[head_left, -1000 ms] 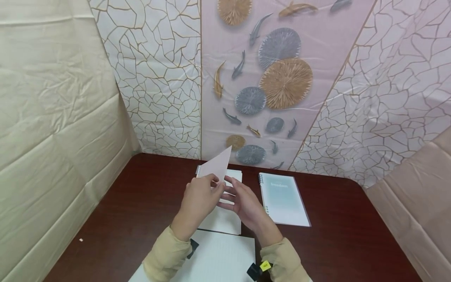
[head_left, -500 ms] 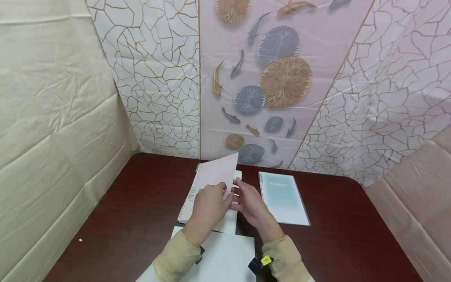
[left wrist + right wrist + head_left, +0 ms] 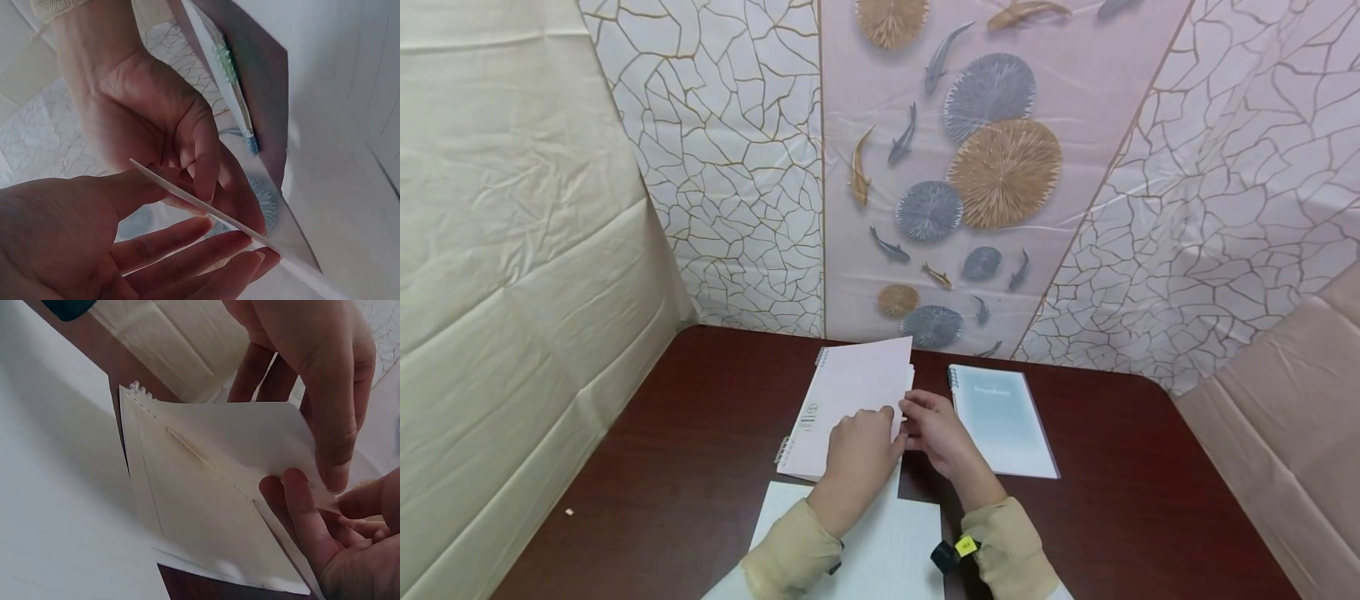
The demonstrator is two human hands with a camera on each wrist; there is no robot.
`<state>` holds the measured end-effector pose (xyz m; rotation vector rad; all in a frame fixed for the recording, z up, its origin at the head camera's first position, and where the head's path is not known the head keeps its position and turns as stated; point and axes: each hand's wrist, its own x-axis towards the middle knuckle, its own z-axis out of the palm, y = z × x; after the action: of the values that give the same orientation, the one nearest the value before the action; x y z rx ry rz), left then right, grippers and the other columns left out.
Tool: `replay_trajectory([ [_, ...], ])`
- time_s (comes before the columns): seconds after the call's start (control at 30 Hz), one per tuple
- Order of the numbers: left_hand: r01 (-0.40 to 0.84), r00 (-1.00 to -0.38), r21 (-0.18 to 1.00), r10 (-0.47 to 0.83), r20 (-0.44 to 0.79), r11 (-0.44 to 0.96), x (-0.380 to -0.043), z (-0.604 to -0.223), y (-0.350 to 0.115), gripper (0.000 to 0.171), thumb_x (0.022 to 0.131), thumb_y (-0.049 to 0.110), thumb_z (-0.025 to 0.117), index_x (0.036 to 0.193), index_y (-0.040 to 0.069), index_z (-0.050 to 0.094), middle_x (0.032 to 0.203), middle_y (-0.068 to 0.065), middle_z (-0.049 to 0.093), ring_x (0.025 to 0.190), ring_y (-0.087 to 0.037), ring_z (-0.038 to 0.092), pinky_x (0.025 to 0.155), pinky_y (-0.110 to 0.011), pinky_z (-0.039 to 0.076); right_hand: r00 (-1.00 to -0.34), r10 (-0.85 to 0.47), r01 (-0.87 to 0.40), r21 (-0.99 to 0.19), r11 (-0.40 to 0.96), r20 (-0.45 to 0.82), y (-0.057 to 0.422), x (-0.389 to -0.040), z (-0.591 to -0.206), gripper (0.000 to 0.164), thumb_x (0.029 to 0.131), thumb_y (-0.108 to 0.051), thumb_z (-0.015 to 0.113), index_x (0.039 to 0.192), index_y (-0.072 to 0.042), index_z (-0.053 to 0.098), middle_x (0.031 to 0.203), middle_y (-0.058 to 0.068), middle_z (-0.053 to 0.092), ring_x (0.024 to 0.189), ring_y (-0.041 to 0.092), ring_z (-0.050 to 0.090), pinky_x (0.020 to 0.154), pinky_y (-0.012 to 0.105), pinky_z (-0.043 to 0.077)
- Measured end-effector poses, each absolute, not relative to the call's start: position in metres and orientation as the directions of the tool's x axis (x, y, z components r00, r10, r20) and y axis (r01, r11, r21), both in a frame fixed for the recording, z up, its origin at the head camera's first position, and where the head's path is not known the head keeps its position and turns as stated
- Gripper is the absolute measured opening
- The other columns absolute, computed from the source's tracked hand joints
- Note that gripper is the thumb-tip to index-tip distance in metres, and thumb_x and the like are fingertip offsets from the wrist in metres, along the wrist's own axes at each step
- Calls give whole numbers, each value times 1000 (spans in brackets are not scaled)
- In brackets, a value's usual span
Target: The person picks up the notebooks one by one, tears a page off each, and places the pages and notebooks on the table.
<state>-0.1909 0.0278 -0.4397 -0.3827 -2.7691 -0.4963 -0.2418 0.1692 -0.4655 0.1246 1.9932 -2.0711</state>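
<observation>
Pink cover: has swung lower toward three o'clock (head view); turn looks part-done, laying flat remains.
Blue notebook: at its three o'clock.
Left hand: pinches the cover's edge (left wrist).
Right hand: fingers bent there, pinch uncertain (right wrist).

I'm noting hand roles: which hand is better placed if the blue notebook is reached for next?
Probably the right hand: it is nearer the blue notebook, though touching the edge of the pale cover. The left hand is farther away, pinching that cover.
</observation>
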Motion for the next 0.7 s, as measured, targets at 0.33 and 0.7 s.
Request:
replay_trajectory([
  [0.33, 330, -918, 259, 243, 314, 908, -188, -450, 34, 26, 85, 31, 81, 89, 7, 72, 73, -10, 73, 63, -29, 71, 48, -39, 57, -947, -123, 291, -955, 60, -296, 178, -245, -473, 32, 103, -7, 54, 131, 9, 55, 94, 8, 62, 72, 14, 64, 55, 25, 59],
  [0.7, 315, -932, 222, 256, 256, 923, -187, -463, 41, 25, 89, 29, 78, 96, 6, 73, 75, -9, 69, 64, -27, 70, 51, -39, 59, -952, -112, 270, -953, 138, -286, 181, -248, -484, 22, 101, -2, 57, 119, 9, 62, 96, 13, 66, 73, 17, 69, 61, 33, 64],
])
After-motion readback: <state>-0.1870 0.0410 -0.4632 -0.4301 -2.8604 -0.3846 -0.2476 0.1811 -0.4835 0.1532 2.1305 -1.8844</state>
